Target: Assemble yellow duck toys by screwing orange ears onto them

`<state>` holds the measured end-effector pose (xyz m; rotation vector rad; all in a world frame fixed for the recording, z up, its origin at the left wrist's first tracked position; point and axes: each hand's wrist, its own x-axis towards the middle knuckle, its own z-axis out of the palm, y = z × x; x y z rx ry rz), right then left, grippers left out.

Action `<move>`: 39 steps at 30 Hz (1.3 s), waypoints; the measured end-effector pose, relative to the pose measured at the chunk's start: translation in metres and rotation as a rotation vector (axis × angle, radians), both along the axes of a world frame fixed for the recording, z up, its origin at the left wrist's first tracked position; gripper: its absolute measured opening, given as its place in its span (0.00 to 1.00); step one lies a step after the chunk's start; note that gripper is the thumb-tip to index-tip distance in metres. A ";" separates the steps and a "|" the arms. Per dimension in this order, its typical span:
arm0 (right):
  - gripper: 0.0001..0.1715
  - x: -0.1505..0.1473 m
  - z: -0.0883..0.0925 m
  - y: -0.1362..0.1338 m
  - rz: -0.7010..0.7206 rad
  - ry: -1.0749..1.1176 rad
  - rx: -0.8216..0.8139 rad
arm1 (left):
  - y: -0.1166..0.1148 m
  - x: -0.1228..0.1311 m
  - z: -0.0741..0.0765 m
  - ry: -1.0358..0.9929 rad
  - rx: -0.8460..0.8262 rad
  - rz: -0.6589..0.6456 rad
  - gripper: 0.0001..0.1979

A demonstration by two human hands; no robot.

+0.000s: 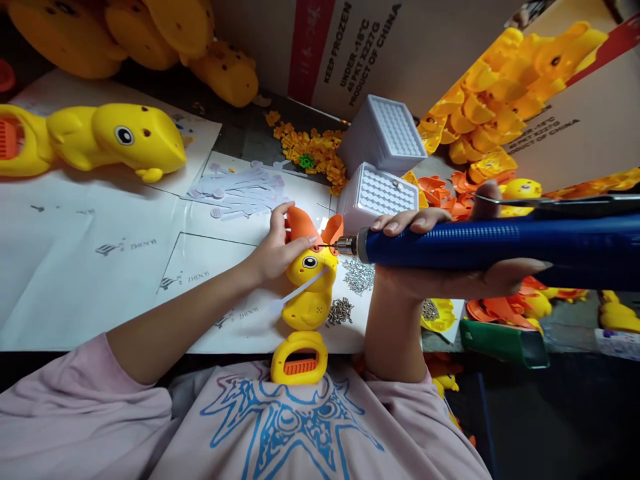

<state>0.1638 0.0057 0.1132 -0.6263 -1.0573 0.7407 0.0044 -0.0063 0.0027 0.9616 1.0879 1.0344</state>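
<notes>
My left hand (277,248) grips a yellow toy animal (310,290) by the orange ear-like piece (299,225) on its head, thumb close to the driver bit. The toy has a big round eye and a ring handle with an orange insert near my shirt. A white strip (305,285) lies across it. My right hand (425,267) is wrapped round a blue electric screwdriver (500,241) held level. Its bit meets the base of the orange piece. A thin metal tool that looks like tweezers (560,199) also rests in my right hand, above the screwdriver.
Beside the toy lie piles of silver screws (359,275) and darker screws (340,311). Behind are white strips (245,190), small yellow parts (313,150) and stacked grey trays (383,133). Another yellow toy (115,140) lies left. A green box (503,343) stands right.
</notes>
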 end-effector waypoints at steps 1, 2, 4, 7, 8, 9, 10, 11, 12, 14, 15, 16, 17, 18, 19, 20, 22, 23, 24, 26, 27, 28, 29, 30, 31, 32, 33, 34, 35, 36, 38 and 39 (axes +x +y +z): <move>0.35 0.000 -0.001 0.000 -0.012 0.001 -0.014 | 0.000 0.000 -0.001 0.006 0.005 0.002 0.45; 0.36 0.000 -0.002 0.001 -0.019 0.004 -0.016 | 0.000 0.000 -0.001 0.013 0.008 0.006 0.46; 0.38 0.002 -0.005 0.002 0.003 0.030 0.024 | 0.000 -0.001 -0.003 0.019 0.011 0.001 0.46; 0.39 0.006 -0.008 0.002 0.071 0.068 0.084 | -0.001 -0.001 -0.003 0.023 0.003 -0.009 0.46; 0.40 0.007 -0.009 0.001 0.081 0.069 0.086 | -0.001 -0.002 -0.003 0.020 -0.006 -0.014 0.47; 0.40 0.007 -0.010 0.001 0.076 0.067 0.088 | -0.001 -0.002 -0.002 0.016 -0.017 -0.019 0.48; 0.39 0.008 -0.011 0.001 0.064 0.061 0.086 | -0.001 -0.001 -0.001 0.011 -0.027 -0.025 0.49; 0.37 0.009 -0.012 0.000 0.051 0.050 0.092 | -0.001 -0.001 -0.001 0.002 -0.032 -0.029 0.49; 0.35 0.009 -0.013 0.000 0.038 0.037 0.098 | -0.001 -0.001 -0.001 -0.005 -0.029 -0.033 0.50; 0.32 0.009 -0.015 -0.001 0.026 0.000 0.112 | -0.001 -0.001 -0.001 -0.012 -0.009 -0.034 0.49; 0.32 0.010 -0.015 -0.001 0.031 -0.010 0.121 | -0.001 -0.001 -0.001 -0.013 0.001 -0.034 0.49; 0.33 0.009 -0.016 -0.001 0.043 -0.016 0.134 | -0.001 0.000 -0.002 -0.013 0.006 -0.032 0.49; 0.33 0.009 -0.016 0.000 0.060 -0.016 0.148 | -0.001 0.000 -0.002 -0.011 0.008 -0.029 0.49; 0.33 0.009 -0.015 0.000 0.080 -0.017 0.156 | -0.001 0.000 -0.002 -0.010 0.005 -0.025 0.49; 0.33 0.009 -0.015 0.000 0.100 -0.021 0.166 | -0.001 0.000 -0.002 -0.011 0.004 -0.022 0.49; 0.33 0.009 -0.015 0.001 0.114 -0.022 0.174 | -0.001 0.000 -0.003 -0.013 0.003 -0.020 0.49; 0.35 0.009 -0.014 0.002 0.127 -0.026 0.177 | -0.001 0.000 -0.004 -0.018 0.003 -0.028 0.49; 0.37 0.010 -0.014 0.002 0.123 -0.026 0.171 | -0.001 -0.001 -0.004 -0.024 0.004 -0.036 0.50; 0.40 0.010 -0.014 0.002 0.115 -0.034 0.165 | -0.001 -0.001 -0.005 -0.031 0.007 -0.041 0.50; 0.42 0.011 -0.015 0.003 0.089 -0.078 0.155 | 0.000 -0.001 -0.007 -0.041 0.015 -0.049 0.50; 0.42 0.011 -0.015 0.003 0.075 -0.110 0.158 | 0.000 -0.001 -0.008 -0.045 0.021 -0.052 0.50; 0.41 0.011 -0.016 0.003 0.059 -0.137 0.165 | 0.000 -0.001 -0.008 -0.046 0.023 -0.052 0.50; 0.38 0.010 -0.017 0.003 0.046 -0.158 0.170 | 0.000 -0.001 -0.008 -0.044 0.023 -0.053 0.50; 0.37 0.009 -0.018 0.003 0.034 -0.172 0.177 | 0.000 -0.001 -0.007 -0.044 0.020 -0.053 0.50; 0.36 0.008 -0.018 0.003 0.025 -0.181 0.181 | 0.000 0.000 -0.006 -0.044 0.017 -0.052 0.50; 0.37 0.008 -0.018 0.003 0.021 -0.184 0.188 | 0.000 0.000 -0.005 -0.044 0.012 -0.050 0.50; 0.37 0.007 -0.019 0.003 0.023 -0.181 0.197 | 0.000 0.000 -0.004 -0.044 0.006 -0.047 0.50; 0.36 0.007 -0.019 0.002 0.033 -0.173 0.206 | 0.000 0.000 -0.003 -0.044 -0.001 -0.042 0.50; 0.35 0.007 -0.018 0.002 0.047 -0.161 0.219 | 0.000 0.000 -0.003 -0.042 -0.003 -0.036 0.49; 0.34 0.007 -0.018 0.002 0.060 -0.146 0.234 | 0.000 0.000 -0.002 -0.041 -0.004 -0.029 0.49; 0.32 0.008 -0.017 0.001 0.081 -0.121 0.243 | 0.000 0.001 -0.002 -0.042 -0.001 -0.021 0.50; 0.32 0.009 -0.017 0.001 0.088 -0.113 0.237 | 0.000 0.001 -0.002 -0.047 0.000 -0.022 0.50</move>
